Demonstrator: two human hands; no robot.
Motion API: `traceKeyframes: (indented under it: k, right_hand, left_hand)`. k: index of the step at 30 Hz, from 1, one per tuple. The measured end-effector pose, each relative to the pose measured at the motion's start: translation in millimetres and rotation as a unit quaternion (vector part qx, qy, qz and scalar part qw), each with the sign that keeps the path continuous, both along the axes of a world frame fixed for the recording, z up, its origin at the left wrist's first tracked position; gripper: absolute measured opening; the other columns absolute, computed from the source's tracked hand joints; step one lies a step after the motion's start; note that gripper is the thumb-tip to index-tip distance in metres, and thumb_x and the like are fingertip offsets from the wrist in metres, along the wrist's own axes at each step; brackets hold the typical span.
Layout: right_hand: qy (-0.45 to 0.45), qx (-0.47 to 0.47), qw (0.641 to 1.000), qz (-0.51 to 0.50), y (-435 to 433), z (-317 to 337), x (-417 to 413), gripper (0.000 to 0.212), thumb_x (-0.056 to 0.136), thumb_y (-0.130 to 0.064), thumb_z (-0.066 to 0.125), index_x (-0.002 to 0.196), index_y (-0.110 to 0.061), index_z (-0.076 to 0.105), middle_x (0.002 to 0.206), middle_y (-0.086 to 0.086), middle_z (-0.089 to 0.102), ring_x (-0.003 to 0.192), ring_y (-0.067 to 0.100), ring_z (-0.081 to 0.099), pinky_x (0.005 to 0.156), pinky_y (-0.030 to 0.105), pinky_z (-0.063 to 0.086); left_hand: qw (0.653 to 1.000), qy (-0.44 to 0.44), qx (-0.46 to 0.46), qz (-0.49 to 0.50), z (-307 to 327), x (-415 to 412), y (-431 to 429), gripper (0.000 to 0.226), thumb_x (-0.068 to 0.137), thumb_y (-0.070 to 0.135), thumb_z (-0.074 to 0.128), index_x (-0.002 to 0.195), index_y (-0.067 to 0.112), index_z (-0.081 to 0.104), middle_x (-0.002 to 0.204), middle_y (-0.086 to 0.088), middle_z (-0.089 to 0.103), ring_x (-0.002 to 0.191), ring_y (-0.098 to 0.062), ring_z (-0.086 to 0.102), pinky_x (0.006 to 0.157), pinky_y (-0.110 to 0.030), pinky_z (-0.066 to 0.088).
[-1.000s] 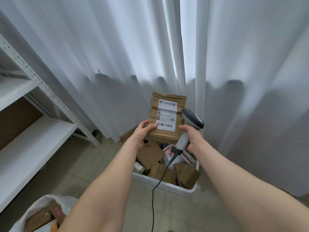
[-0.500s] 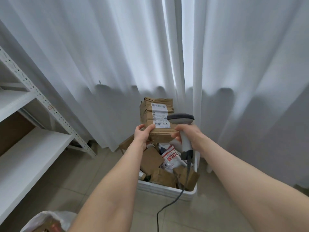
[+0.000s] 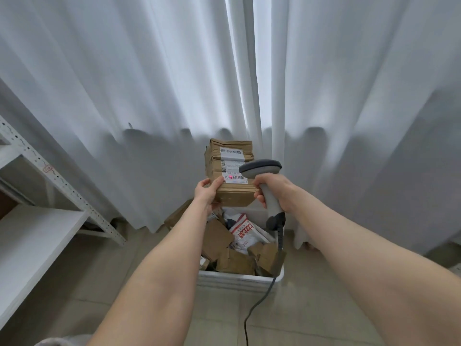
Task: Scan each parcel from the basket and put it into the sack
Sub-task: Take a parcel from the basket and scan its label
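Note:
My left hand grips the lower left corner of a brown cardboard parcel held up above the basket. Its white label faces me, and a red scan light glows on the barcode. My right hand is closed around the handle of a grey barcode scanner, whose head points left at the label. Below, the white basket holds several brown parcels and a white mailer with red print. Only a sliver of the white sack shows at the bottom left edge.
White curtains hang right behind the basket. A white metal shelf unit stands at the left. The scanner's dark cable drops over the basket's front and down across the tiled floor.
The scanner head swung from beside the parcel to level in front of the label, and a red light now shows on the barcode. The view tilted up, so the sack almost left the frame.

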State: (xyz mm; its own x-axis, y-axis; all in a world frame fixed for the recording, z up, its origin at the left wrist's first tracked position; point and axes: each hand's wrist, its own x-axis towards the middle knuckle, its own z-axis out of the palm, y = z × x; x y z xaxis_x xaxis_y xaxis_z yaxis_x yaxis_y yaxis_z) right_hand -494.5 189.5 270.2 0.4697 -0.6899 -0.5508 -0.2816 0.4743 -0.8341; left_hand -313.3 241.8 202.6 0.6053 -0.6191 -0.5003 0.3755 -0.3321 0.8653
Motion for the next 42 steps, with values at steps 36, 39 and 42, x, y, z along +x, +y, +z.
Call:
traceKeyframes:
  k: [36, 39, 42]
  right_hand:
    - [0.002, -0.014, 1.0, 0.005, 21, 26, 5, 0.009, 0.088, -0.014, 0.058, 0.08, -0.01, 0.056, 0.058, 0.004, 0.059, 0.042, 0.01, 0.051, 0.046, 0.02, 0.046]
    - [0.005, -0.022, 1.0, 0.009, 27, 29, 6, 0.01, 0.088, -0.014, 0.058, 0.079, -0.01, 0.055, 0.061, 0.004, 0.058, 0.043, 0.01, 0.051, 0.047, 0.02, 0.046]
    - [0.011, -0.026, 1.0, 0.012, 32, 32, 7, 0.009, 0.088, -0.015, 0.059, 0.08, -0.01, 0.055, 0.062, 0.005, 0.058, 0.044, 0.01, 0.051, 0.047, 0.02, 0.047]
  left_hand:
    - [0.999, 0.03, -0.019, 0.006, 12, 11, 15, 0.072, 0.08, 0.027, 0.077, 0.14, 0.017, 0.038, 0.137, -0.014, 0.046, 0.115, -0.034, 0.052, 0.091, -0.055, 0.051]
    - [0.999, 0.032, -0.017, 0.01, 14, 13, 19, 0.072, 0.079, 0.027, 0.077, 0.139, 0.018, 0.039, 0.136, -0.014, 0.047, 0.114, -0.034, 0.053, 0.09, -0.055, 0.052]
    - [0.999, 0.034, -0.017, 0.014, 14, 16, 23, 0.073, 0.079, 0.028, 0.078, 0.139, 0.017, 0.038, 0.136, -0.014, 0.047, 0.115, -0.034, 0.052, 0.091, -0.055, 0.052]
